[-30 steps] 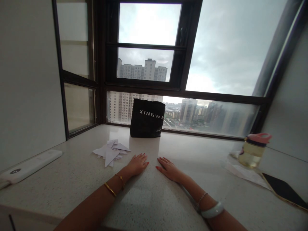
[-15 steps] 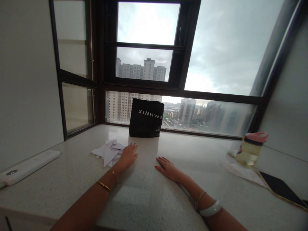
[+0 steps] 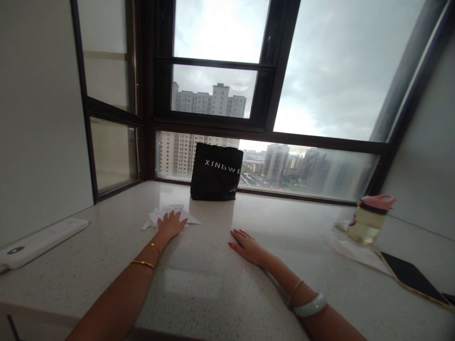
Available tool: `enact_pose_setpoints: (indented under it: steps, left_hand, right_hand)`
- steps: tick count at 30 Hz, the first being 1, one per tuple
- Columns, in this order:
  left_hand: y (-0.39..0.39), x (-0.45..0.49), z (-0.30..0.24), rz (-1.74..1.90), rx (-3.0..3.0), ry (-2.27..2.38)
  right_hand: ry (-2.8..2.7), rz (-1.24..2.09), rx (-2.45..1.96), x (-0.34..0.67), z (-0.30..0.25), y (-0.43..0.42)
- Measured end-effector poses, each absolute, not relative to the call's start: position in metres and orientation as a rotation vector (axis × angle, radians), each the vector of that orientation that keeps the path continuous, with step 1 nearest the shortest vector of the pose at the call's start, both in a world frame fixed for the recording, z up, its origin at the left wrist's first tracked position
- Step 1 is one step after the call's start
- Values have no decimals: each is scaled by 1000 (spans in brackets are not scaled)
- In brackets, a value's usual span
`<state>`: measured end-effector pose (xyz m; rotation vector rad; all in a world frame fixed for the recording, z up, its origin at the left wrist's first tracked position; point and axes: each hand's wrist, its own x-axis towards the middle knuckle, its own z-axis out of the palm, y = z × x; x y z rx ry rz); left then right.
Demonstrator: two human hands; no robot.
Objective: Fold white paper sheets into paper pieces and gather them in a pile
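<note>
My left hand (image 3: 171,224) lies flat, fingers spread, on a small pile of folded white paper pieces (image 3: 159,216) on the pale speckled counter (image 3: 199,293). My right hand (image 3: 246,246) rests palm down on the bare counter to the right of it, fingers stretched out and holding nothing. Gold bangles circle my left wrist and a pale bangle my right. Just behind the paper pile stands a black bag with white lettering (image 3: 216,172), against the window.
A white flat device (image 3: 39,241) lies at the counter's left edge. At the right stand a bottle with a pink lid (image 3: 370,219), white paper (image 3: 355,252) under it and a dark phone (image 3: 412,278). Dark window frames close off the back.
My left hand has slid forward and to the left, from the bare counter onto the paper pile. My right hand has stayed where it was.
</note>
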<state>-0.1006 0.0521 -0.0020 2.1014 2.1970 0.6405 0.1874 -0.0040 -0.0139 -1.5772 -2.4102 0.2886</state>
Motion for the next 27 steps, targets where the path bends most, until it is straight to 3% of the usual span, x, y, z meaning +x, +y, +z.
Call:
enact_pose_setpoints:
  steps: [11,19,23,27]
  left_hand:
    - [37,-69,26,1002,2297,1737]
    - [13,-22,19,926,2387,1231]
    - [14,-29,26,871,2411,1233]
    - [28,-72,38,835,2394,1515]
  right_hand:
    - [-2325,268,-1524,186,-12,-7]
    - [-1990,441,-1227,177,-8,-2]
    - [-1934,461,-1245,179,-12,4]
    - [-1851,459,-1261,183,-15,8]
